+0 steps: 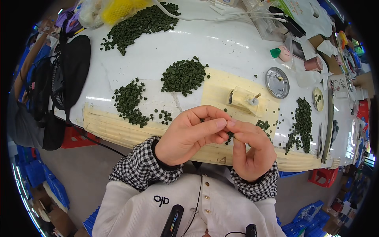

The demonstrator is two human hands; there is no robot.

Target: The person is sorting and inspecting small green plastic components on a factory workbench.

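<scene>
Looking down from my head cam, my left hand (189,134) and right hand (250,148) are up over the near edge of the white table (237,51), fingertips pinched together — my right hand's got a few small dark green round pieces (229,136) tucked in its curled fingers. Can't tell if my left fingertips actually hold one. Loose piles of the same green pieces (183,76) sit further out, plus a small cream-coloured block jig (241,100) just beyond my hands.
</scene>
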